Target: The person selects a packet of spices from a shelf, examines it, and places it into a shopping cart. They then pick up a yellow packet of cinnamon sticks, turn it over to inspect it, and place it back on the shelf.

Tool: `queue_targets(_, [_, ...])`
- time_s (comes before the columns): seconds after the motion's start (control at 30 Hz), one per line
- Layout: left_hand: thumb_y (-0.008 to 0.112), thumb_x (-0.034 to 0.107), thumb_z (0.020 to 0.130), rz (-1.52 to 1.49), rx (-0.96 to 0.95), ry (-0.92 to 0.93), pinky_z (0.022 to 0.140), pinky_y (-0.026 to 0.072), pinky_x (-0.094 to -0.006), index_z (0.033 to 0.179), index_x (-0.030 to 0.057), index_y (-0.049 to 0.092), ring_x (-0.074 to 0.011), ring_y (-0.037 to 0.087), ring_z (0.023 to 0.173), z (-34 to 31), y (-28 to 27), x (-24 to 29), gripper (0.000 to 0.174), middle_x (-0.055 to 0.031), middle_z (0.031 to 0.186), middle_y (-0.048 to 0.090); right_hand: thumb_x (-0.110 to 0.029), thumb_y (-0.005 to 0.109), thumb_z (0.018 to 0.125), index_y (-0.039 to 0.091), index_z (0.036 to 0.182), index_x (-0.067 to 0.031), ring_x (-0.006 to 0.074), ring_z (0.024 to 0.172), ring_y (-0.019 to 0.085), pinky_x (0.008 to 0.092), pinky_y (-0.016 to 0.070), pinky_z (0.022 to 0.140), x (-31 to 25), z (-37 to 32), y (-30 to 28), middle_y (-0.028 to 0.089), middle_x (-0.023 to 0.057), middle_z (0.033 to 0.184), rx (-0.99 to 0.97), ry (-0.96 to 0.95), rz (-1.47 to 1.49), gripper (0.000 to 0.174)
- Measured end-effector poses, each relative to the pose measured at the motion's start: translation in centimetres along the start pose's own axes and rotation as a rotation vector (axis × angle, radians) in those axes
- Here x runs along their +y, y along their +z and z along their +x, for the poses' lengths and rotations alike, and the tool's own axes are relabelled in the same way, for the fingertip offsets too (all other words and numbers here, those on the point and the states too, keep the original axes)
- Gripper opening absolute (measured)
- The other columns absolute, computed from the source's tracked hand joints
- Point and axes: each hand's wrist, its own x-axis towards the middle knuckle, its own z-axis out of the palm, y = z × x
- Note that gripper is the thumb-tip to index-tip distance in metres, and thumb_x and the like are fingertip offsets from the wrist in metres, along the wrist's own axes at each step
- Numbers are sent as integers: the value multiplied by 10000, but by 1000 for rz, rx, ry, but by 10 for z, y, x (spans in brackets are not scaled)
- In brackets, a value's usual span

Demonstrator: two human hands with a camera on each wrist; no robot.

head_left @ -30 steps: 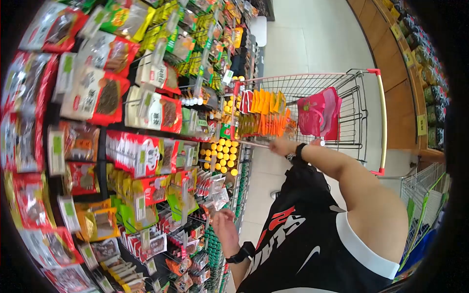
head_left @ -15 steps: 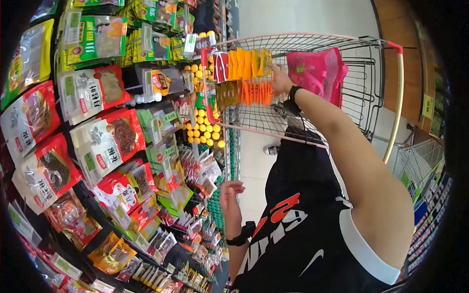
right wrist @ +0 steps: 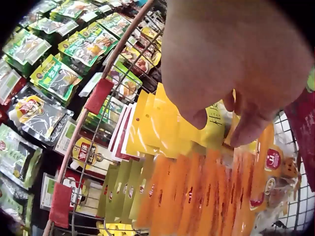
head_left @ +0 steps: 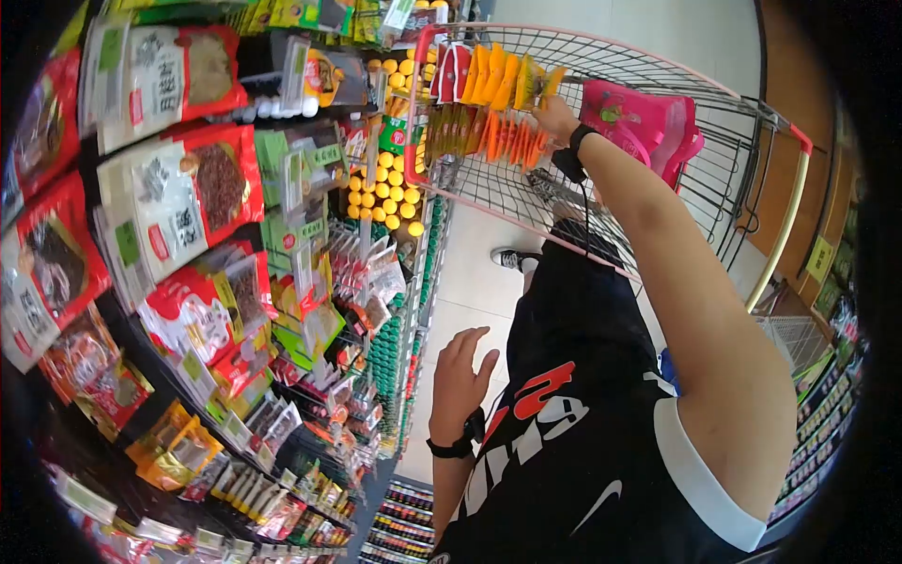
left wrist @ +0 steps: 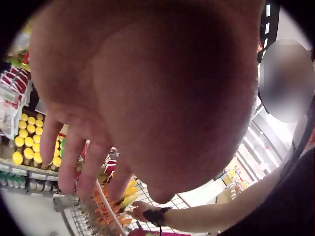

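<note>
A wire shopping cart holds upright rows of packets. My right hand is inside it, at the near end of the yellow packets. In the right wrist view, thumb and fingers pinch a yellow packet with dark writing, beside a row of orange packets. Olive-coloured packets and red-and-white packets stand farther along the rows. My left hand hovers between shelf and body, fingers extended and thumb apart, holding nothing; its palm fills much of the left wrist view.
A pink bag lies in the cart near its handle. Hanging spice packets crowd the shelf on the left. Yellow-capped jars stand beyond them. Wooden shelving and another cart are on the right.
My right hand has moved from the cart's side rim onto the packets and now pinches a yellow one. My left hand's fingers have straightened and its thumb has spread. The head view has shifted.
</note>
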Motion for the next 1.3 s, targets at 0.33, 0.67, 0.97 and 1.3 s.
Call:
queue_targets(0.33, [631,292,939,-27,171,32,953,450,-424,1240,49,590,-356,589,1112,-57,12,-39,389,-164,1210,622,-217,558,907,603,1242,80,203,823,701,320,544,737,-3,-28,-10,708,171,1066,477,-107,225,450])
queue_targets(0.67, [683,261,898,75,463,104,930,480,-432,1176,66,629,-361,598,1086,-123,13,-96,344,-142,1176,633,-78,577,909,660,1015,46,155,859,644,300,516,771,-212,-263,17,692,106,912,197,-630,326,182])
queue_targets(0.97, [737,173,823,-284,935,193,1043,420,-443,1253,44,552,-383,511,1231,-183,17,-146,487,-183,1307,524,112,505,896,585,1020,-24,68,908,585,204,453,784,-312,-411,59,615,14,987,-691,-868,372,202])
queue_targets(1.3, [833,180,764,-995,661,658,1050,418,-396,1347,24,494,-213,536,1244,-215,27,-203,692,-95,1315,584,120,442,825,559,884,-45,40,748,509,198,389,648,-379,-487,138,554,-31,829,-1139,-925,241,210])
